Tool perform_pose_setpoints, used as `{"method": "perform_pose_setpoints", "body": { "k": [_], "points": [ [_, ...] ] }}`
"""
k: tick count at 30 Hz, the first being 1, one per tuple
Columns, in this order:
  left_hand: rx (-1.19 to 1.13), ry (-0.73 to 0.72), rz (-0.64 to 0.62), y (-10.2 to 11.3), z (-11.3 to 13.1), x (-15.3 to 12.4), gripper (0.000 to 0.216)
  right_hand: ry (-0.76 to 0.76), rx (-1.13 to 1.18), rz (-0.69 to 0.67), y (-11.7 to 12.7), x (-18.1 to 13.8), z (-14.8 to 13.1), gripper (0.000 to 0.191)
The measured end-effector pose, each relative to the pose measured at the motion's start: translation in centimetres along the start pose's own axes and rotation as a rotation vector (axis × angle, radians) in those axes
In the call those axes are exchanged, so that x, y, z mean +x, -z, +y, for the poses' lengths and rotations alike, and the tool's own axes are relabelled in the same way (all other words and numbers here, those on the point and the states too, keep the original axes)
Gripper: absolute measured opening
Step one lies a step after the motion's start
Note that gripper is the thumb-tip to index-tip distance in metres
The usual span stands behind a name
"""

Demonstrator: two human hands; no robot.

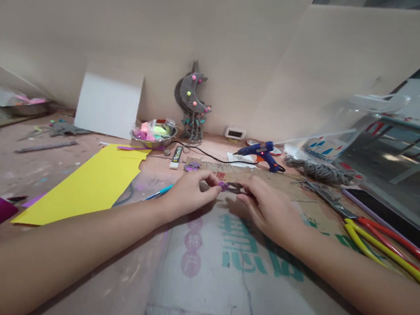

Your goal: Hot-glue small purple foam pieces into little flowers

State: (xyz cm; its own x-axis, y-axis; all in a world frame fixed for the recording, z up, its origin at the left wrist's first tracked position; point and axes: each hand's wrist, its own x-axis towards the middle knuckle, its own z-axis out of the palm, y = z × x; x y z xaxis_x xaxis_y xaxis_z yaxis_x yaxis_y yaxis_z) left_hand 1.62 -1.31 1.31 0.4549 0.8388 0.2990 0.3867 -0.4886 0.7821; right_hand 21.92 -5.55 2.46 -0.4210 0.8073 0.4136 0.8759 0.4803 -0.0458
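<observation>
My left hand (191, 190) pinches a small purple piece (223, 185) between thumb and fingers, just above a printed cardboard sheet (223, 256). My right hand (270, 207) meets it from the right and holds a small dark tool, seemingly little scissors (237, 190), whose tip touches the purple piece. Both hands hover close together at the table's middle. Another small purple piece (193, 166) lies just beyond them on the cardboard.
A yellow paper sheet (93, 181) and a blue pen (159, 192) lie to the left. A blue glue gun (263, 154), a bowl of coloured bits (153, 134) and a moon ornament (193, 102) stand behind. Red and yellow sticks (389, 247) and grey twine (319, 171) lie at right.
</observation>
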Motion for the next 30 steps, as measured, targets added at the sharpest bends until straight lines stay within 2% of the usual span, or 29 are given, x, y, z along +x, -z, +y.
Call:
{"method": "perform_pose_setpoints", "body": {
  "k": [7, 12, 23, 30],
  "points": [
    [-0.033, 0.007, 0.0, -0.1, -0.35, -0.04, 0.012, 0.065, -0.063, 0.011, -0.54, -0.11, 0.34, 0.031],
    [-0.077, 0.036, -0.007, -0.21, -0.52, -0.09, 0.011, 0.045, -0.011, -0.012, -0.7, -0.12, 0.56, 0.031],
    [-0.08, -0.049, -0.003, -0.5, -0.73, 0.08, 0.011, -0.084, 0.163, -0.113, -0.65, -0.02, 0.64, 0.03],
    [-0.046, -0.081, 0.0, -0.41, -0.67, 0.0, 0.012, -0.071, 0.187, -0.131, -0.62, -0.03, 0.75, 0.03]
  ]
}}
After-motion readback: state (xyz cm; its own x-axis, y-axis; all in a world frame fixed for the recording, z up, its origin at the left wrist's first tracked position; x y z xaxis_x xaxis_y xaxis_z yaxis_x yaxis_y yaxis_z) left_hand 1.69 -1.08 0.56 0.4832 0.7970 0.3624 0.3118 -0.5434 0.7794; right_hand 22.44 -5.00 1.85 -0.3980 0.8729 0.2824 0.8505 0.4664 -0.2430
